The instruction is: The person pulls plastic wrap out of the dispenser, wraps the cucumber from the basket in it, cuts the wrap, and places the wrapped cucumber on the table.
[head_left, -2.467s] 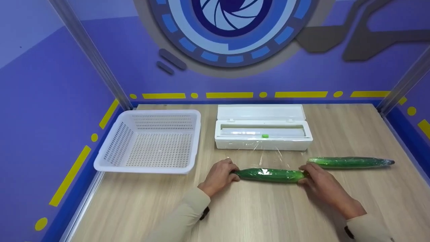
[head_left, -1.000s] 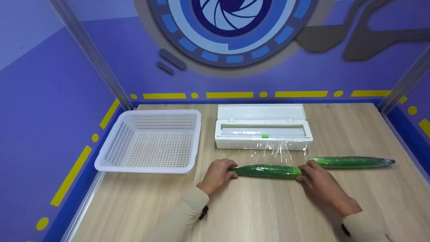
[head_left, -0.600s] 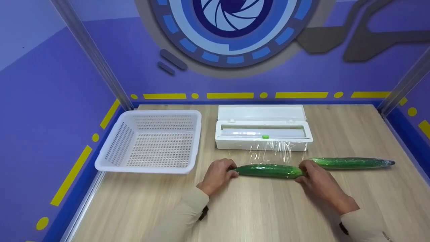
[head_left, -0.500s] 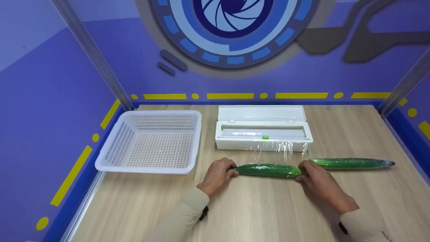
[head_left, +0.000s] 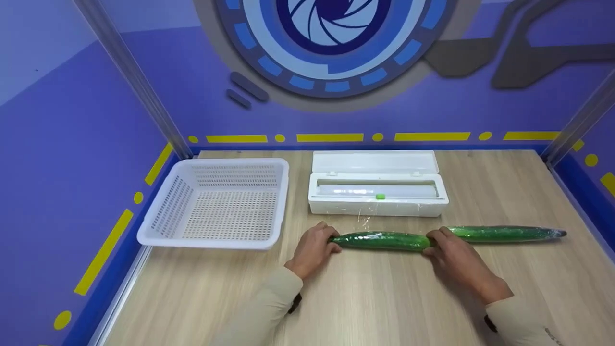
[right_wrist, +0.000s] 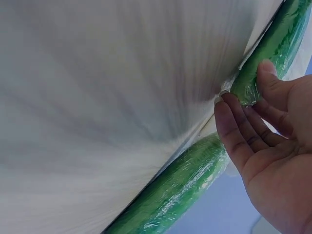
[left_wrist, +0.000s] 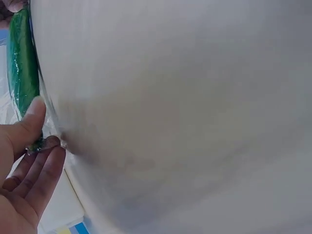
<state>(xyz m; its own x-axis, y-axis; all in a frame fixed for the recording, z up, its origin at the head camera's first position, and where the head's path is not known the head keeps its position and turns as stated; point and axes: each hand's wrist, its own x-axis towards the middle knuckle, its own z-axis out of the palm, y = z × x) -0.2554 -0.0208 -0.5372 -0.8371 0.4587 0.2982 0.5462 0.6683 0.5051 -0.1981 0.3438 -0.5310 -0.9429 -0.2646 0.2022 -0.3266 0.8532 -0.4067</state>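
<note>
A green cucumber (head_left: 382,240) with shiny clear film on it lies crosswise on the table in the head view. My left hand (head_left: 314,250) holds its dark left tip between thumb and fingers; the left wrist view shows that hand (left_wrist: 29,161) at the film-covered tip. At the paler right end, my right hand (head_left: 461,259) grips with thumb and fingertips, as the right wrist view of the hand (right_wrist: 268,141) also shows. Behind the cucumber stands a white cling film box (head_left: 379,207), lid raised, with a film roll (head_left: 350,191) inside. Faint glints of film show between box and cucumber.
A second cucumber (head_left: 509,234), wrapped in film, lies just right of and behind my right hand. At the back left stands a white perforated basket (head_left: 216,242). Blue panels (head_left: 365,117) close off the table's back and sides.
Both hands have shifted the cucumber a little away from me, nearer the film box. The stretch of film between them has shortened, and its bright creases have mostly faded. The box, basket and second cucumber stay put.
</note>
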